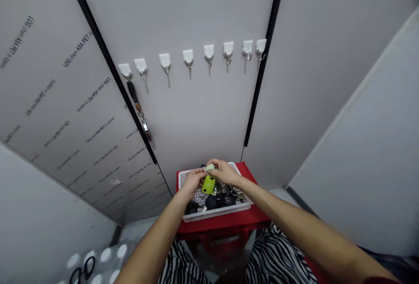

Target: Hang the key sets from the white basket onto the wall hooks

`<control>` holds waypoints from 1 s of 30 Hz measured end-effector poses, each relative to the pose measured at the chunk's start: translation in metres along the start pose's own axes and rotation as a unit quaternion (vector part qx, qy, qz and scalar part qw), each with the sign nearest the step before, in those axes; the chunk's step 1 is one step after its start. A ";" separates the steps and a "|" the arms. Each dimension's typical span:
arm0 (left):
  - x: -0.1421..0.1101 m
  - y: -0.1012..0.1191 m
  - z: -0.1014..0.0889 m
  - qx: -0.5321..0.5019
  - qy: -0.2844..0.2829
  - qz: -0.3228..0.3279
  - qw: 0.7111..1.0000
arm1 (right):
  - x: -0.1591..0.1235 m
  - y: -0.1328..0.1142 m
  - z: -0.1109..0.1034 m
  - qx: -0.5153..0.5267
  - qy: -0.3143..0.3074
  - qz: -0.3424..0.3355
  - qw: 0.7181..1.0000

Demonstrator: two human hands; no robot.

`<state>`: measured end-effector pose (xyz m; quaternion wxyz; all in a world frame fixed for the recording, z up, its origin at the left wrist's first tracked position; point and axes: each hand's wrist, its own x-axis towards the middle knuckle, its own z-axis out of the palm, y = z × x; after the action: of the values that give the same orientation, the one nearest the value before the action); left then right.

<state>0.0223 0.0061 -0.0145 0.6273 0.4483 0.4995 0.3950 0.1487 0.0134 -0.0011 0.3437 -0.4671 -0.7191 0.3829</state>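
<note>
The right hand (221, 172) grasps a pale green piece (210, 167) at the bright green key fob (208, 185); the left hand (195, 178) pinches beside it, its exact hold hidden. Below lies the white tray (216, 214) of dark key items (221, 200) on the red bench (225, 222). Beyond, white hooks (208, 51) line the wall, a keychain (138, 107) hanging at eleven o'clock

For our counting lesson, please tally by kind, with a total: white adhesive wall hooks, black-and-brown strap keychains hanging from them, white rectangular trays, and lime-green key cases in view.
White adhesive wall hooks: 8
Hanging black-and-brown strap keychain: 1
White rectangular tray: 1
Lime-green key case: 1
Total: 11
</note>
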 end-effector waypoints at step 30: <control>-0.031 0.030 0.001 -0.114 -0.049 0.113 0.986 | 0.006 -0.030 0.001 0.340 -0.026 0.162 0.926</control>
<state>0.0159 -0.0149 0.0229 0.6496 0.4460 0.3656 0.4955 0.1338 0.0111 0.0252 0.3967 -0.4223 -0.4686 0.6669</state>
